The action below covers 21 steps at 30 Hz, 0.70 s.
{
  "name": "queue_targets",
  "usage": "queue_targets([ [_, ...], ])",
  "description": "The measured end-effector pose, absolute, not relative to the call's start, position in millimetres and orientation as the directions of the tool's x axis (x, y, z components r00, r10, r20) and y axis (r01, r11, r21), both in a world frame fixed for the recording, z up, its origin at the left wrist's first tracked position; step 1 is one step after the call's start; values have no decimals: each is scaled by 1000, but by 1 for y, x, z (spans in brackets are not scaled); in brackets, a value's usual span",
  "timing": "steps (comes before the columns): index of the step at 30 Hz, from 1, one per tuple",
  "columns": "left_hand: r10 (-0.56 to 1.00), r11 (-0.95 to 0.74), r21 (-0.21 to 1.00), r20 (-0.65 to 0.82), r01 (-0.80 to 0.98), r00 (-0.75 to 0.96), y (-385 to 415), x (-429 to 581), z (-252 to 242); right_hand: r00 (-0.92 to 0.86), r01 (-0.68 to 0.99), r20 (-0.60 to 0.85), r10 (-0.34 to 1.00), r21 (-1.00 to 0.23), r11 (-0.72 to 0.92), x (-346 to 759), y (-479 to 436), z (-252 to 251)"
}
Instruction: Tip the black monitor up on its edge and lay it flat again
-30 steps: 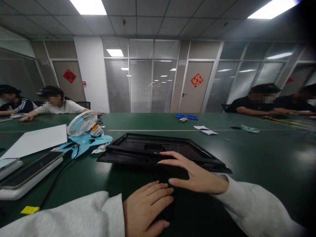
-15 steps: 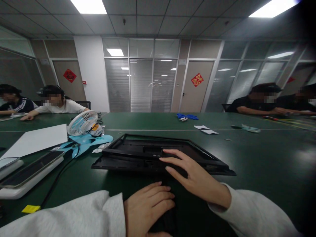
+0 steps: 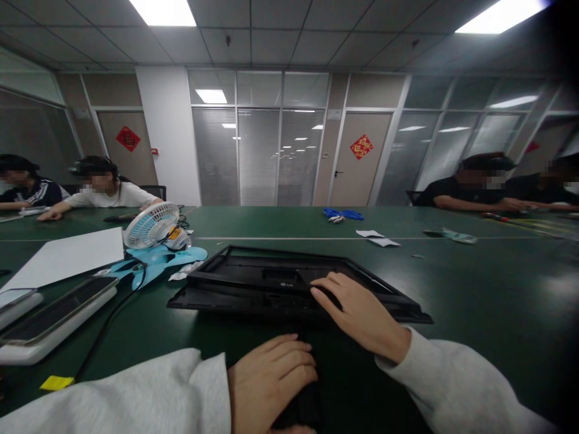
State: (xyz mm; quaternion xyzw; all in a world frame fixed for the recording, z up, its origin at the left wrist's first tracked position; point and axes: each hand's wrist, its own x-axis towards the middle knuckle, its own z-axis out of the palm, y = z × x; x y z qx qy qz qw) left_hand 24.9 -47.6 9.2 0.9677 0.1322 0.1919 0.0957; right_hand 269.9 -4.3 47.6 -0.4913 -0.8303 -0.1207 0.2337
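A long green table (image 3: 474, 289) fills the lower half of the frame, with people seated at its far corners: two at upper left (image 3: 106, 190), two at upper right (image 3: 479, 184).

At centre lies a flat black panel (image 3: 253, 283), its ribbed inner side facing up and a small logo near the middle. The wearer's right hand (image 3: 362, 316) rests on the panel's near right part. Its fingers are held together and slightly bent, pressing down on the surface rather than gripping it.

At bottom centre, the left hand (image 3: 269, 380) emerges from a pale sleeve and lies over a dark part (image 3: 307, 407) just in front of the panel. The fingers curl loosely across it, and whether they clasp it cannot be told.

On the left side of the frame, a white sheet (image 3: 67, 256) lies flat, with a white device (image 3: 49, 328) below it near the edge. A small desk fan (image 3: 151, 226) on a light blue base stands between the sheet and the panel, and a black cable (image 3: 108, 325) runs from it toward the lower left.

Beyond the panel, blue gloves (image 3: 342, 213) and paper scraps (image 3: 377, 238) lie well apart from the hands.
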Motion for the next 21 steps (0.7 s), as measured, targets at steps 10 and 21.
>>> queue_targets([
  [10,293,-946,240,341,219,893,-48,23,10,-413,903,586,698,163,398,265,-10,45],
  [21,442,-881,94,512,464,736,-51,16,10,-363,921,705,610,172,349,266,-13,50],
])
